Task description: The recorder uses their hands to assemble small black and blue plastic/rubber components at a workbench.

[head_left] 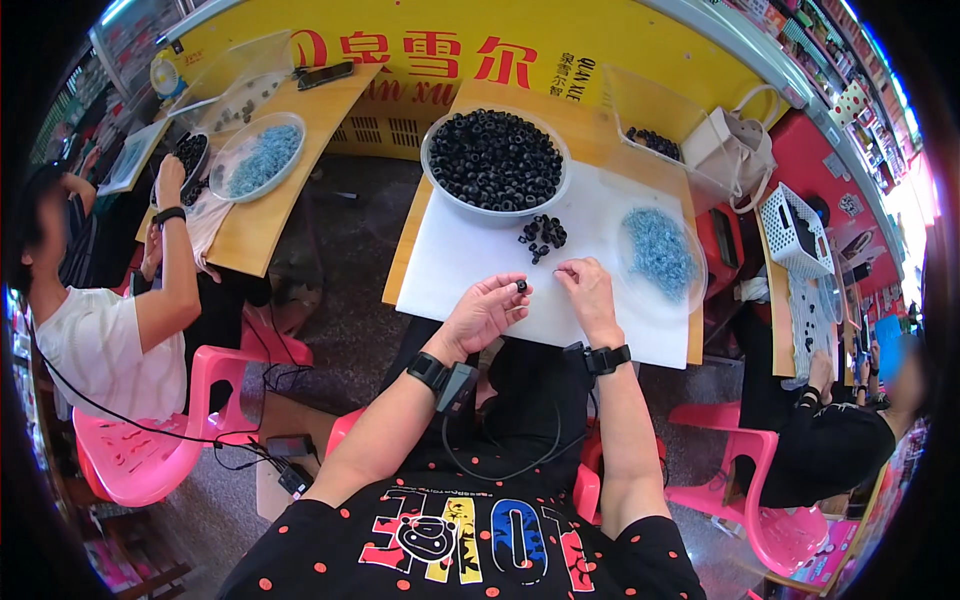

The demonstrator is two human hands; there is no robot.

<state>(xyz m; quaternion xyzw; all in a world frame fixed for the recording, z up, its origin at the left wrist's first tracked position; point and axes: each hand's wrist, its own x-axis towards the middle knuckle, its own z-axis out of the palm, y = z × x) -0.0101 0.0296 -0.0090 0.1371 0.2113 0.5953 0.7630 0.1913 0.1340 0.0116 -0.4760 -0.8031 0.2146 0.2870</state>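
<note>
My left hand [487, 312] pinches a small black ring-like piece [521, 286] between thumb and fingertip, palm turned up, over the near part of a white sheet [430, 285]. Just right of it, my right hand [588, 295] has thumb and index finger pressed together; whatever they hold is too small to make out. A small heap of loose black pieces [542, 236] lies on the sheet beyond my hands. Behind the heap stands a round white tub [430, 180] filled with more of them. To the right, small light-blue translucent pieces [659, 250] lie in a clear shallow round tray [697, 285].
A clear plastic box [655, 95] with black pieces and a beige bag [735, 150] are at the back right. At left, a seated person [125, 310] works at another wooden table [255, 235]; another person [830, 450] sits at right. Pink chairs [140, 450] flank me.
</note>
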